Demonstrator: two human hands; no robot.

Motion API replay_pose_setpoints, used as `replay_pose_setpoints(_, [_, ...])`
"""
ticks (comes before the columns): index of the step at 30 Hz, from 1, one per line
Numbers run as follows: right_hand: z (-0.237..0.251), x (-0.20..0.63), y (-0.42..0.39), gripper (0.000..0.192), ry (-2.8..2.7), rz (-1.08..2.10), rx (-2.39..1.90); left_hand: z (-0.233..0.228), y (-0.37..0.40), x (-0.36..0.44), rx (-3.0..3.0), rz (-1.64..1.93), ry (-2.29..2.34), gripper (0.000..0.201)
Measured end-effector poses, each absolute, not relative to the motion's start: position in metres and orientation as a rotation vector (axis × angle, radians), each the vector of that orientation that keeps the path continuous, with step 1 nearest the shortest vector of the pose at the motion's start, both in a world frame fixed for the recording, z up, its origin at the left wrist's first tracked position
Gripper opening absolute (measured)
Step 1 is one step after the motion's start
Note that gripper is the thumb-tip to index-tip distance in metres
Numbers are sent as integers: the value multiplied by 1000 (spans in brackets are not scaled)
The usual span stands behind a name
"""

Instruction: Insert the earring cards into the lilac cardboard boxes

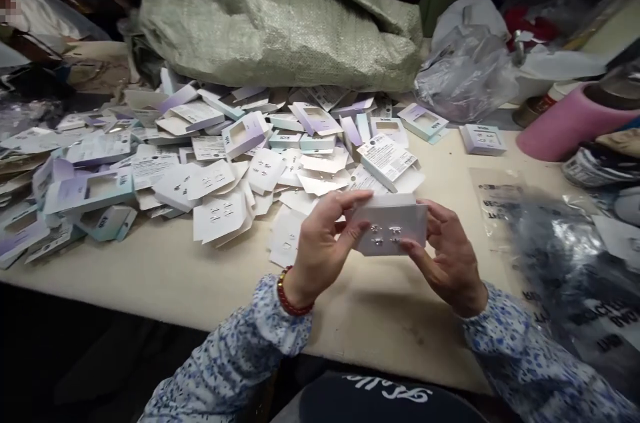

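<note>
Overhead, looking down on a cluttered worktable (165, 276), pale and bare along its near edge. Along the back, a large grey-green woven sack (270, 16), slumped on its side behind everything else. In front of it, a wide heap of small cards and boxes (200, 163), white, lilac and pale blue, spilled loosely across the left and middle of the surface, many cards showing tiny studs. Off to the right, crumpled clear plastic (465, 76), a pink roll (570, 126) and a flat printed plastic bag (560, 263) lying at the table's edge. Nearer, two arms in blue-flowered sleeves, a red bead bracelet (290, 300) on the left wrist. Centre frame, just above the tabletop and in front of the heap, a small white earring card (393, 226) pinched at both ends: left hand (325, 246) closed on its left side with thumb and fingers, right hand (450, 253) gripping the right side, thumb across the lower front. Held level and face up toward the camera, seemingly so the small silver studs can be seen and reached.
</note>
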State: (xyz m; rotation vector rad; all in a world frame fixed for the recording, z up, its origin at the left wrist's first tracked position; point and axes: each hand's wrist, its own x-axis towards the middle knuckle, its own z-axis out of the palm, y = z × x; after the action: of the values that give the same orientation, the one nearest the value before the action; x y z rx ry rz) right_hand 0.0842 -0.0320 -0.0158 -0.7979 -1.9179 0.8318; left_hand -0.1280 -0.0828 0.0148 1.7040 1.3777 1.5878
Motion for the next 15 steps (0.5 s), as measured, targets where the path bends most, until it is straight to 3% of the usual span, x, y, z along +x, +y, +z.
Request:
replay_pose_setpoints(5, [-27, 102, -19, 37, -2045, 269, -896, -16, -66, -104, 2192, 1603, 1313, 40])
replay_pose_setpoints(11, [-30, 117, -8, 32, -2204, 190, -812, -35, -66, -107, 2235, 1508, 1305, 32])
replay_pose_setpoints(15, [-30, 118, -9, 50, -2082, 207, -796, -26, -66, -101, 2285, 1572, 1282, 29])
